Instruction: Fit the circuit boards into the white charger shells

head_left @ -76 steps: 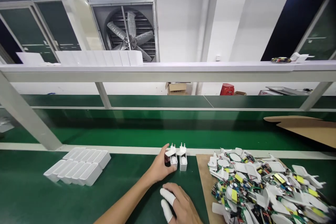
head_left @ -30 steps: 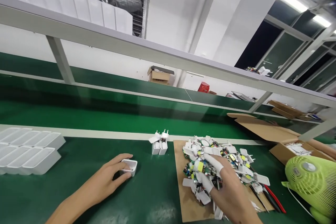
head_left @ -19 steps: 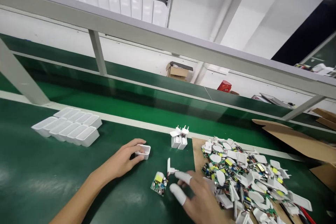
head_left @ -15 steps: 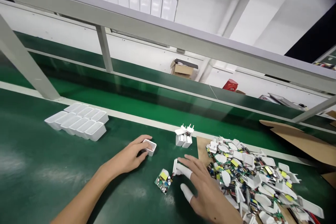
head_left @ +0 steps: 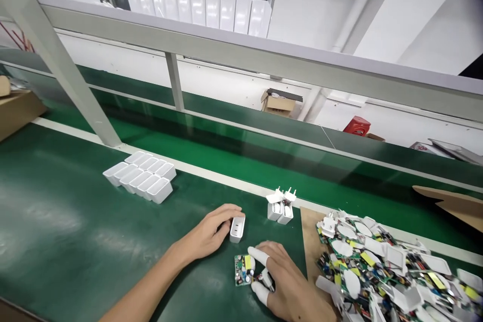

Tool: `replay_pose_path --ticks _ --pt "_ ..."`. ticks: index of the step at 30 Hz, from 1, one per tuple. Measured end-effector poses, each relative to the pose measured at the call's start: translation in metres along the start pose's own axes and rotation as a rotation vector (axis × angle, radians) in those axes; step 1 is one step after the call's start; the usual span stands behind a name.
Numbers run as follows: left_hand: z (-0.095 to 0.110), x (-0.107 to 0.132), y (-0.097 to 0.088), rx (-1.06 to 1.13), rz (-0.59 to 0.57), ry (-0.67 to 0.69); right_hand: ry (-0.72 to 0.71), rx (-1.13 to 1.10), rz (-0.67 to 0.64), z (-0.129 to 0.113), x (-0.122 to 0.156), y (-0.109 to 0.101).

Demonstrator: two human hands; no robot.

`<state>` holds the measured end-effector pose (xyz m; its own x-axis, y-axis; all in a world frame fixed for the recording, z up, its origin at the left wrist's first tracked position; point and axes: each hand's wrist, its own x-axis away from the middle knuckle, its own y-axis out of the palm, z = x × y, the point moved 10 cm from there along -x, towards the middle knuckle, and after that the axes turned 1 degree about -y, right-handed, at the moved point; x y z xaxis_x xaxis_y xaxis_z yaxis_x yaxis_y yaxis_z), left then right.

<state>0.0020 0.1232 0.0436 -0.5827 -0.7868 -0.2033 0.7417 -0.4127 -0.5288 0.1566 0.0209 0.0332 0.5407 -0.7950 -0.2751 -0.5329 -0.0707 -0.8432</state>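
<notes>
My left hand (head_left: 209, 234) grips a small white charger shell (head_left: 237, 228), standing it on the green table with its open end facing me. My right hand (head_left: 281, 284), with white finger cots on two fingers, pinches a green circuit board with a plug cap (head_left: 244, 269) against the table just below the shell. Two assembled white chargers (head_left: 280, 207) stand side by side with their prongs up, a little behind my hands.
A heap of circuit boards with plug caps (head_left: 385, 271) lies on a cardboard sheet (head_left: 310, 246) at the right. Several empty white shells (head_left: 140, 177) sit in rows at the left. A conveyor belt (head_left: 226, 153) runs behind, with a shelf rail (head_left: 241, 55) overhead. Cardboard (head_left: 449, 201) lies far right.
My left hand has tipped the shell so its opening faces me. My right hand has closed on the circuit board and drawn it nearer. The view has swung to the left.
</notes>
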Motion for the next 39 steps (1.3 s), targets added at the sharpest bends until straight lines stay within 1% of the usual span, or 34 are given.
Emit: replay_pose_path --ticks 2,5,7,9,11,14,17,20,23,27,34,39 --pt "-0.002 0.002 -0.001 0.061 -0.008 -0.047 0.022 -0.037 0.083 0.004 0.003 -0.006" --pt "-0.009 0.004 0.004 0.109 -0.059 -0.125 0.045 -0.084 0.270 0.010 0.006 -0.026" --pt "-0.016 0.004 0.010 0.072 -0.076 -0.176 0.049 -0.075 0.390 0.013 0.008 -0.042" --pt "-0.024 0.003 0.016 0.017 -0.063 -0.225 0.053 -0.038 0.469 0.013 0.010 -0.054" --pt "-0.025 0.000 0.024 -0.005 -0.037 -0.208 0.044 -0.004 0.514 0.011 0.011 -0.059" --pt "-0.012 -0.002 0.034 -0.022 -0.012 -0.072 0.014 0.071 0.570 0.001 0.012 -0.063" --pt "0.001 -0.001 0.042 -0.074 -0.014 0.048 -0.021 0.166 0.572 -0.009 0.009 -0.062" --pt "0.009 -0.001 0.045 -0.108 -0.016 0.099 -0.040 0.228 0.541 -0.015 0.006 -0.060" --pt "0.011 -0.002 0.044 -0.129 -0.001 0.109 -0.040 0.273 0.538 -0.017 0.005 -0.061" --pt "0.009 -0.003 0.045 -0.142 -0.010 0.110 -0.037 0.314 0.529 -0.018 0.004 -0.060" --pt "0.007 -0.001 0.047 -0.149 -0.022 0.121 -0.028 0.330 0.481 -0.018 0.001 -0.056" --pt "0.011 -0.002 0.047 -0.150 -0.025 0.133 -0.002 0.312 0.426 -0.012 0.003 -0.048"
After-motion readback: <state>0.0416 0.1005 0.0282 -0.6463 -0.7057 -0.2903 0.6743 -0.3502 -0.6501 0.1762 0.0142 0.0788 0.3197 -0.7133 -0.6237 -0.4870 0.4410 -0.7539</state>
